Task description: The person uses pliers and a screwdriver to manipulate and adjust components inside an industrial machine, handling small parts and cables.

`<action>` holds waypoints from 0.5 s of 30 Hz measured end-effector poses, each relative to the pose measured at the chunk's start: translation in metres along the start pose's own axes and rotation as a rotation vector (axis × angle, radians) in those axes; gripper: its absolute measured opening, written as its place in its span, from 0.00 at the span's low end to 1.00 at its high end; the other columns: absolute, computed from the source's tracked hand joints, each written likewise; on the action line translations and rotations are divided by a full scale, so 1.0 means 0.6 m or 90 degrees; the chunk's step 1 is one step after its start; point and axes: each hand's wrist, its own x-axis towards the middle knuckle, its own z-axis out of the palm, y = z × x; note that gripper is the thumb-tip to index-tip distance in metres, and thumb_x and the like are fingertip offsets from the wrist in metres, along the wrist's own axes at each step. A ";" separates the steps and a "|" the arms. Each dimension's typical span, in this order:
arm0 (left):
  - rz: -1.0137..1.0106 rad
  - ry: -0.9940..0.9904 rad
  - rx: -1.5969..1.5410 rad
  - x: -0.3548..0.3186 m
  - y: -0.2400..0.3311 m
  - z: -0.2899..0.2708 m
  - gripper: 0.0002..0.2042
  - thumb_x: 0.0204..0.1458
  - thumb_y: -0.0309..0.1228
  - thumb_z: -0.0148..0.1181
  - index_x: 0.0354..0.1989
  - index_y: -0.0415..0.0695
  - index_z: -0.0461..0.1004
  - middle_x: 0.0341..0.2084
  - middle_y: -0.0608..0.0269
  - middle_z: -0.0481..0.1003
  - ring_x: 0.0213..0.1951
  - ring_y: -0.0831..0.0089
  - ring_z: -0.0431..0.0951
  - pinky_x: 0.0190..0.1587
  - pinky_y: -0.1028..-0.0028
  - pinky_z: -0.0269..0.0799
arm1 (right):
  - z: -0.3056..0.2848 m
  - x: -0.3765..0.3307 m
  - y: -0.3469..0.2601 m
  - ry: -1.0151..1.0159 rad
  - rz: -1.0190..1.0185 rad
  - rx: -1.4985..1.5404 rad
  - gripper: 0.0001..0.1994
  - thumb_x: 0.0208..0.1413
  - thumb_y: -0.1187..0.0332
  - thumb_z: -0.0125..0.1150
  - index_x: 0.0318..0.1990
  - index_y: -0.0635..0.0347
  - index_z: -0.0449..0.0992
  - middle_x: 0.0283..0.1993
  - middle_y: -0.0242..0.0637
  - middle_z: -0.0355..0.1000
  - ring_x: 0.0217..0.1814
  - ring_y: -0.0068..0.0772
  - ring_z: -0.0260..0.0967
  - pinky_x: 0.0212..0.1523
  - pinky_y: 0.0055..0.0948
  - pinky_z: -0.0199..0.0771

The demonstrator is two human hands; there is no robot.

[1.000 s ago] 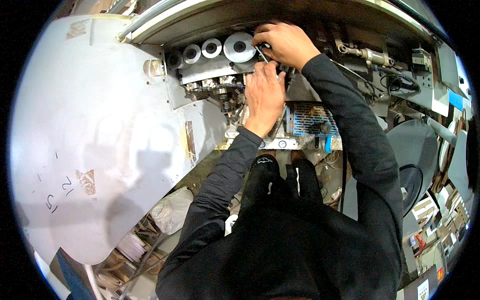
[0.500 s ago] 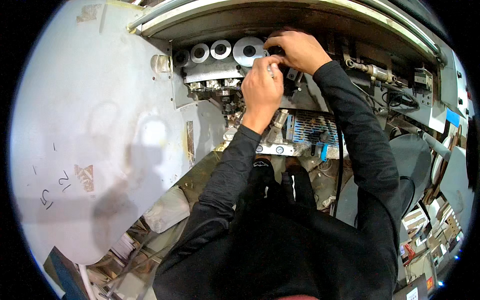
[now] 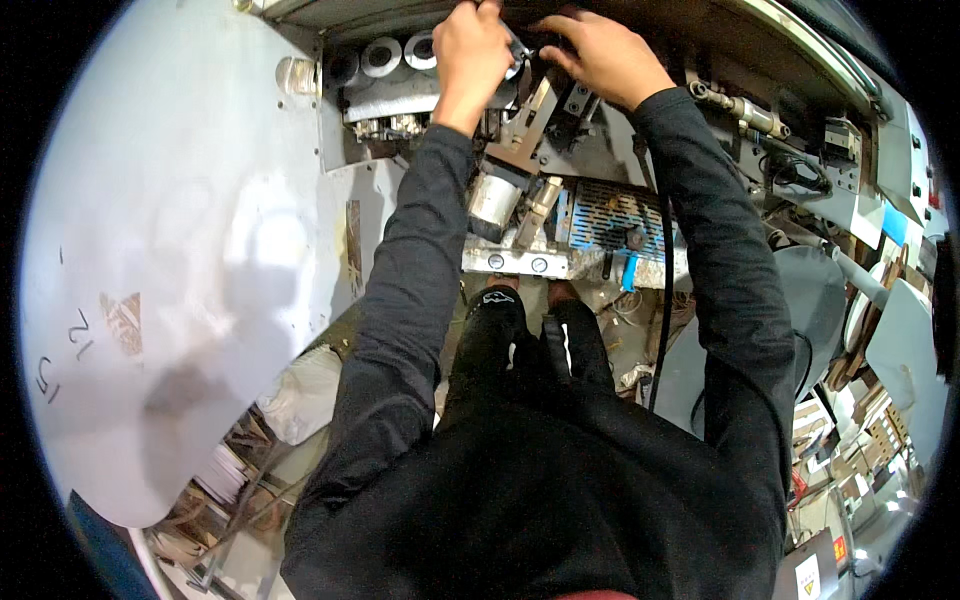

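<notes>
Left hand (image 3: 470, 50) at top of view, fingers curled tight, gripping small metal part (image 3: 517, 55) just beside row of grey rollers (image 3: 385, 55); exact grasp hard to tell. Right hand (image 3: 600, 55) close beside it, fingers bent down onto same spot in machine, contents hidden. Below hands: slanted metal bracket (image 3: 530, 125), silver cylinder (image 3: 493, 200), blue vented grille (image 3: 610, 215). Large open grey cover (image 3: 180, 250) at left.
</notes>
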 end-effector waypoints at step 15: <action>0.204 0.264 -0.063 -0.067 0.036 -0.060 0.19 0.70 0.41 0.53 0.32 0.37 0.72 0.23 0.47 0.75 0.30 0.45 0.76 0.36 0.52 0.68 | -0.054 -0.004 -0.051 -0.037 0.065 0.005 0.17 0.63 0.63 0.62 0.56 0.59 0.77 0.49 0.50 0.77 0.53 0.55 0.74 0.53 0.49 0.77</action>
